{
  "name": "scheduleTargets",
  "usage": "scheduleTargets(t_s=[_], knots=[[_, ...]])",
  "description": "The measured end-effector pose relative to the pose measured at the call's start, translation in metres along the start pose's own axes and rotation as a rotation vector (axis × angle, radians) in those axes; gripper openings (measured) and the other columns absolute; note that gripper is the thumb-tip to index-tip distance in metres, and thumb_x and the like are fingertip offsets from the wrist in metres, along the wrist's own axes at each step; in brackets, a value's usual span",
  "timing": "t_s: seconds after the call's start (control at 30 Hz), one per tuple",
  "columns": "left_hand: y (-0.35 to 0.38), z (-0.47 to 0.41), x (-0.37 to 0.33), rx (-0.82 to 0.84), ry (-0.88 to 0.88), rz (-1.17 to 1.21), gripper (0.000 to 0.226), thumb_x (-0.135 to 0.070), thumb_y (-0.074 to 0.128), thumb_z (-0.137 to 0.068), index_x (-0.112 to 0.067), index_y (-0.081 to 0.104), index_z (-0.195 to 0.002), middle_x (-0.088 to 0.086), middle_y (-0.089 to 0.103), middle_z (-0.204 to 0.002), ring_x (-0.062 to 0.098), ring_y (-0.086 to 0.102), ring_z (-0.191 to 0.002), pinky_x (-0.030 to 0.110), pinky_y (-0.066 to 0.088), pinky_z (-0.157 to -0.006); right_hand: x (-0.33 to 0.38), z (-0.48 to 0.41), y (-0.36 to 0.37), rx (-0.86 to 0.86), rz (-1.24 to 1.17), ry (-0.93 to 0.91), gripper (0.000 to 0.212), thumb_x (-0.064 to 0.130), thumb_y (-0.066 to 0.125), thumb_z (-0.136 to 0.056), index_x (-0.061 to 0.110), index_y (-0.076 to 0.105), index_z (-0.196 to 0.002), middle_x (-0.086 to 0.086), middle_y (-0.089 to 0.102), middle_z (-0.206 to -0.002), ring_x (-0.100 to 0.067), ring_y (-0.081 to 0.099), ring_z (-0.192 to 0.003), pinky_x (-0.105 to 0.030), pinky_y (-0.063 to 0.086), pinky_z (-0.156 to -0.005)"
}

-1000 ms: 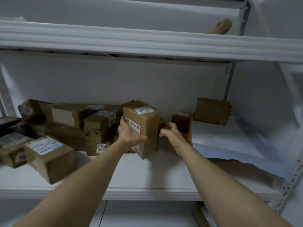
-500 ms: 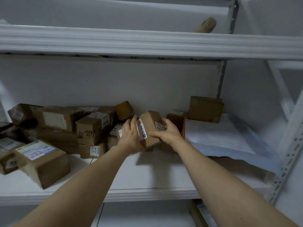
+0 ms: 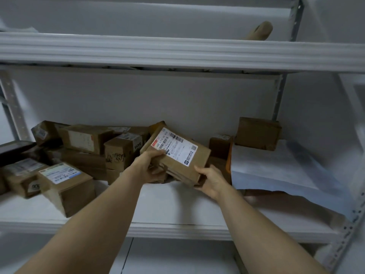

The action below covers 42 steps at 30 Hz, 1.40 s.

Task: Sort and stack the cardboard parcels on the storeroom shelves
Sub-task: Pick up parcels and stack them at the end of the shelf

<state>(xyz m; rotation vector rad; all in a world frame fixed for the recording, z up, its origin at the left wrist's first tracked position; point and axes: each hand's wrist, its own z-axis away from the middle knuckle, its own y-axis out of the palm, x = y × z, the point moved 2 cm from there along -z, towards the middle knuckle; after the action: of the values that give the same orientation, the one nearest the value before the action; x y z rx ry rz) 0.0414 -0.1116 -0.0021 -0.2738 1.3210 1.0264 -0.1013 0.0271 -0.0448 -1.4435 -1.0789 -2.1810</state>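
Parcels lie jumbled at the left of the shelf, not yet sorted; a printed box among them shows upside-down letters reading BAHA. At the middle, the left hand grips the flat parcel with its thumb on the white barcode label, whose print is too small to read. The right hand clasps the parcel's lower corner, tilting it off the shelf, probably to check that label. Further right, a lone box sits on a white sheet
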Motion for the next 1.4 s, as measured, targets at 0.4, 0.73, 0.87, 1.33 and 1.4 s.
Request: scheduleTargets(t_s=[0.4,0.73,0.87,1.33,1.4], knots=[[0.011,0.018,0.009,-0.056,0.442,-0.579,0.088,0.013,0.079,-0.061,-0.017,0.036,-0.131,-0.001,0.051,-0.115,0.021,0.049,-0.114,0.044,0.048,-0.098,0.017,0.024,0.0,-0.123,0.601,-0.223,0.092,-0.011,0.063,-0.079,0.028,0.022,-0.152,-0.005,0.026,-0.157,-0.029,0.026,-0.143,-0.047,0.035,-0.11],[0.021,0.039,0.021,-0.03,0.812,-1.196,0.085,-0.013,0.084,-0.064,-0.017,0.035,-0.133,0.004,0.044,-0.13,0.023,0.05,-0.113,0.035,0.046,-0.089,0.021,0.046,0.01,-0.045,0.158,-0.071,0.041,0.04,0.072,-0.075,0.022,0.061,-0.11,-0.01,0.06,-0.119,-0.028,0.057,-0.109,-0.037,0.053,-0.079],[0.034,0.046,0.035,0.019,0.966,-1.522,0.079,-0.016,0.076,-0.074,-0.014,0.03,-0.138,0.009,0.027,-0.14,0.032,0.049,-0.115,0.042,0.051,-0.083,0.022,0.055,-0.006,-0.127,0.11,0.073,0.095,0.074,0.075,-0.052,0.024,0.045,-0.126,-0.013,0.054,-0.125,-0.035,0.056,-0.113,-0.052,0.053,-0.084],[-0.008,0.026,0.024,-0.037,0.779,-1.598,0.091,-0.012,0.062,-0.085,-0.02,-0.002,-0.15,0.008,0.013,-0.146,0.033,0.042,-0.125,0.036,0.05,-0.085,0.013,0.067,0.018,-0.158,0.753,-0.298,0.101,0.013,0.08,-0.072,0.027,0.02,-0.152,-0.004,0.037,-0.146,-0.025,0.041,-0.13,-0.038,0.042,-0.103],[-0.017,0.027,0.014,-0.083,0.826,-1.604,0.096,-0.018,0.067,-0.083,-0.021,-0.001,-0.15,0.009,0.009,-0.15,0.032,0.032,-0.134,0.037,0.047,-0.092,0.006,0.065,0.03,-0.149,0.88,-0.305,0.108,0.011,0.082,-0.068,0.023,0.017,-0.153,-0.003,0.03,-0.152,-0.025,0.033,-0.137,-0.038,0.038,-0.108]])
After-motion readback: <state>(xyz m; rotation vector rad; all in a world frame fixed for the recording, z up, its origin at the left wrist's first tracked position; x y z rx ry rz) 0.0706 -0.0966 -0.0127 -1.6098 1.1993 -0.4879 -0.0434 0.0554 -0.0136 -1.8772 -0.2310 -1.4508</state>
